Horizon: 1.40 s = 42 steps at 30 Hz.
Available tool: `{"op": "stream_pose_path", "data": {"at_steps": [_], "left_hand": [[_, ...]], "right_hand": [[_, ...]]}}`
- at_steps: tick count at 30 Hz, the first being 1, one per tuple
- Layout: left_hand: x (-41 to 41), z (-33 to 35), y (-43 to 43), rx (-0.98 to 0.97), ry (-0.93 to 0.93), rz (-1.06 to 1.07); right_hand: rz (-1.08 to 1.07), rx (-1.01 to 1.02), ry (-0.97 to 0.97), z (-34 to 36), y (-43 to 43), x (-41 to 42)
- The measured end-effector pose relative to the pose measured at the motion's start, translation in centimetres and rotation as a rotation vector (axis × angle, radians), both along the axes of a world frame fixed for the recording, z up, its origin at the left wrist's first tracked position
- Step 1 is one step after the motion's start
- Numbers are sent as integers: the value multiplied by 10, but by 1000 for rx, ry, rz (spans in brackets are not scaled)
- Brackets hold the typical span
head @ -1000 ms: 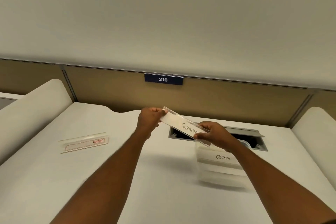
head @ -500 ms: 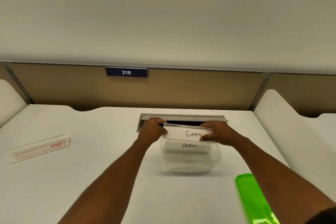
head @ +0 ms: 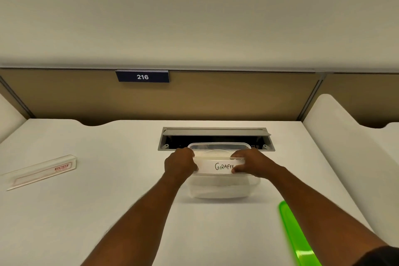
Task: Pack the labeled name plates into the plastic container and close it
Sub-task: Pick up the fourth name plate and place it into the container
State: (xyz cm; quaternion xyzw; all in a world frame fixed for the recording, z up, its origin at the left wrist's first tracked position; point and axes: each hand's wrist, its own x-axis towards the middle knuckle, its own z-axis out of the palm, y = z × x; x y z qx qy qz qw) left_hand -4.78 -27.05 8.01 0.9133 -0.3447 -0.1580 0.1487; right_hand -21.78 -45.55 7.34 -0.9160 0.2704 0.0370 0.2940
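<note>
A clear plastic container stands open on the white desk, just in front of the cable hatch. Both hands hold a clear name plate with a white label reading "GIRAFEE", level at the container's mouth. My left hand grips its left end and my right hand grips its right end. What lies below it inside the container is hidden. Another clear name plate with a red-printed label lies on the desk at far left. The green lid lies at lower right, partly behind my right arm.
An open grey cable hatch is set into the desk behind the container. A tan partition with a blue "216" sign closes the back. White curved dividers rise at both sides of the desk.
Both hands have lowered the "GIRAFEE" plate from above the container down into its mouth, covering the "OSTRICH" plate seen earlier. The view has shifted right and down.
</note>
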Motion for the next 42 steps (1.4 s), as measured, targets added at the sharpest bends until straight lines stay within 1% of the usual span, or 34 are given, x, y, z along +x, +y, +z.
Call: {"op": "stream_pose_path", "data": {"at_steps": [6, 12, 18, 31, 42], "left_hand": [[-12, -5, -11, 155, -150, -71], [-17, -12, -14, 206, -226, -108], [-19, -13, -11, 236, -300, -162], [-21, -19, -13, 328, -326, -231], [-25, -26, -13, 346, -426, -299]], "right_hand": [[66, -51, 97, -4, -6, -1], [167, -162, 207, -7, -4, 5], [216, -220, 308, -11, -3, 13], [237, -312, 335, -19, 0, 15], [268, -348, 334, -34, 5, 12]]}}
